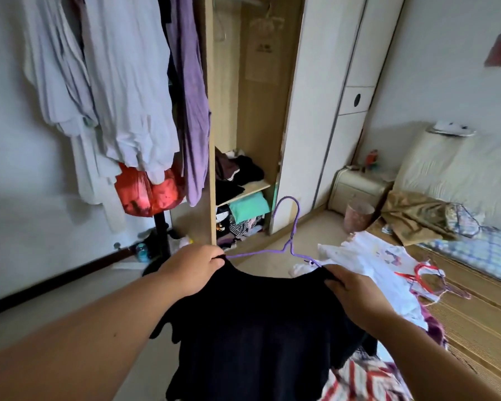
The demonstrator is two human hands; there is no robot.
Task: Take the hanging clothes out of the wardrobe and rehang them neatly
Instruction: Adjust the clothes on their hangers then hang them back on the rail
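Shirt (black) spans left grip, right grip.

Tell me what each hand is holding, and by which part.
The left hand grips one shoulder of the black top on the purple hanger; the right hand pinches the other shoulder.

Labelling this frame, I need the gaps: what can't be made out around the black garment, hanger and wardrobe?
Head view:
- Ends of the thin purple wire hanger: hidden inside the black fabric garment.
- Garment's hem: cut off by the bottom edge.
- Fingertips of the left hand and right hand: hidden by the fabric.
- Rail of the open wooden wardrobe: blurred at the top edge; its paper label is too small to read.
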